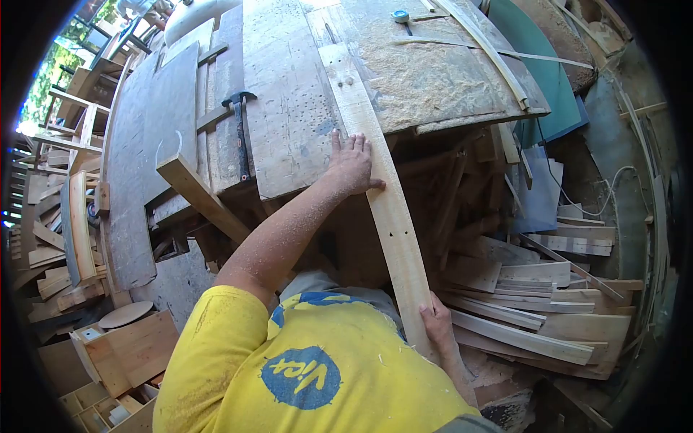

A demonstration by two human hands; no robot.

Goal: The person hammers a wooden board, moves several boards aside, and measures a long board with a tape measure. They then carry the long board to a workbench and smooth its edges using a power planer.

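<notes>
A long pale wooden board (390,195) runs from the worktable towards my body. It has several dark holes or knots, and its near end sticks out past the table's edge. My left hand (351,167) lies on the board near the table edge with its fingers stretched out and the thumb across the face. At the near end, my right hand (438,323) grips the board's right edge, thumb on top; its other fingers are mostly hidden. Sawdust clings to my left forearm.
Sawdust covers the worktable (289,94) at right, beside thin wood strips (484,50) and a blue tape measure (400,16). A dark clamp-like tool (240,130) sits left. A wooden beam (202,198) juts towards me. Stacked boards (534,299) lie low on the right.
</notes>
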